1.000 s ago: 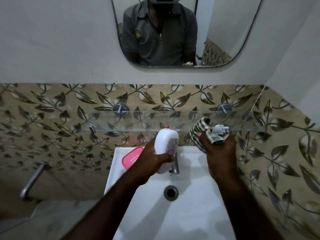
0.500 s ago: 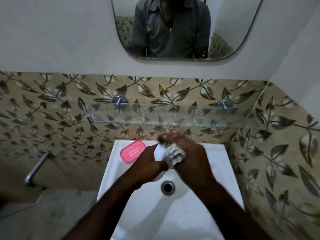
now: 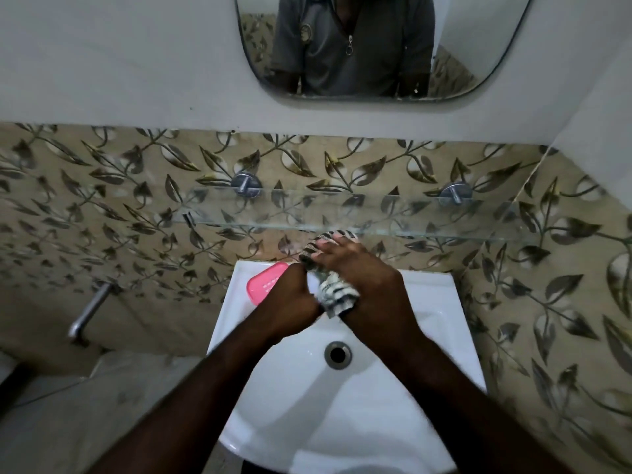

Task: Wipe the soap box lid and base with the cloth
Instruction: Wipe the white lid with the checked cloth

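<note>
Sink (image 3: 439,304): left hand (image 3: 294,302) grips lid (image 3: 312,284), right hand (image 3: 371,285) cloth (image 3: 337,293).

In the mirror (image 3: 478,46) the person wears a grey shirt (image 3: 383,53) with a collar and short sleeves. A metal zip (image 3: 349,46) with a ring pull closes the neck, and a small round badge (image 3: 305,30) sits on the chest. The left forearm (image 3: 212,381) and the right forearm (image 3: 444,381) are bare.

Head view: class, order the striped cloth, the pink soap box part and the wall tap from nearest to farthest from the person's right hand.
1. Striped cloth, held in the right hand itself.
2. Pink soap box part, on the rear left corner of the sink.
3. Wall tap, far left, off the sink.
</note>
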Motion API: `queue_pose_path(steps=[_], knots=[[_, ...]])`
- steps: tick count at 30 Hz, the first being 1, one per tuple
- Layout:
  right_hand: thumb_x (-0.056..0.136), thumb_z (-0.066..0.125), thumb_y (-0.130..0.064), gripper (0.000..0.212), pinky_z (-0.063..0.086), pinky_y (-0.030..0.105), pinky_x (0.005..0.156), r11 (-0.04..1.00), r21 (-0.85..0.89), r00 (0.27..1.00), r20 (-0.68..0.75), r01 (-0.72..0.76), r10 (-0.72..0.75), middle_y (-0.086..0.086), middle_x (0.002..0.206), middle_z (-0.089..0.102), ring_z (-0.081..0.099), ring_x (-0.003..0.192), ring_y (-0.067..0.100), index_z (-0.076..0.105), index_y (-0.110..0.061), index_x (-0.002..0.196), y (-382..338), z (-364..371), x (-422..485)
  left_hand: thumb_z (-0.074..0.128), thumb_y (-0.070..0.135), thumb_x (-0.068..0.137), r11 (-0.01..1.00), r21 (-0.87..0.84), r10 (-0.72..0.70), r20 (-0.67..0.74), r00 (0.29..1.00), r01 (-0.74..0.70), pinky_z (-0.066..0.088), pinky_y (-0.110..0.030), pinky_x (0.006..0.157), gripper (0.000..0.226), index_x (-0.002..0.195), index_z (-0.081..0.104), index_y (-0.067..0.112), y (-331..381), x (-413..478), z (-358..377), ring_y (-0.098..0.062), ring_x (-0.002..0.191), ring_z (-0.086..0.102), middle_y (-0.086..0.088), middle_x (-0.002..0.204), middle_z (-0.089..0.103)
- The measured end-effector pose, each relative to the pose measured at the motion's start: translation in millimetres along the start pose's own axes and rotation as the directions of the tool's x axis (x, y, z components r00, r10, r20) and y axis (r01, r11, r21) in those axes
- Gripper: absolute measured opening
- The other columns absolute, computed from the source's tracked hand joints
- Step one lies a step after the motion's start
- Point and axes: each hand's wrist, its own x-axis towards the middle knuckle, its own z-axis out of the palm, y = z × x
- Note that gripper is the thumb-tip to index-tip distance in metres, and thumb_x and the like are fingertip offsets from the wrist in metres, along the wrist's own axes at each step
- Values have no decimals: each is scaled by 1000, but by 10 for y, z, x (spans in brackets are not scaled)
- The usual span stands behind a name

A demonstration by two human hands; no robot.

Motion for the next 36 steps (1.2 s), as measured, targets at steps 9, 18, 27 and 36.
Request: queue_pose_path(steps=[9,18,27,36], knots=[[72,65,4,46,37,24,108,1000,-19,996,-89,-8,6,11,122,68,57,118,15,68,-4,118,-92,-35,-78,67,5,73,999,43,-37,63,997,34,41,-6,56,26,67,58,28,-23,8,11,6,63,56,20,65,64],[72,64,8,48,39,35,106,999,-30,989,-142,-39,34,15,125,65,58,120,24,67,-2,119,-101,-25,-65,64,-4,77,1000,-8,-13,9,1000,13,35,2,50,42,66,58,35,52,9,57,23,53,50,26,52,56],[75,62,5,49,39,11,101,976,116,967,-158,-182,199,6,121,69,56,112,-1,67,-9,121,-104,23,107,64,16,68,998,13,54,-31,998,-54,44,-11,60,26,73,59,41,24,28,-53,14,61,55,27,68,65],[74,70,-13,42,49,19,79,597,654,846,131,-465,516,-15,97,75,67,93,7,71,-40,107,29,20,155,66,36,70,997,-32,60,-287,956,-73,44,-10,62,21,88,66,27,-214,-26,-72,7,72,62,16,76,70]])
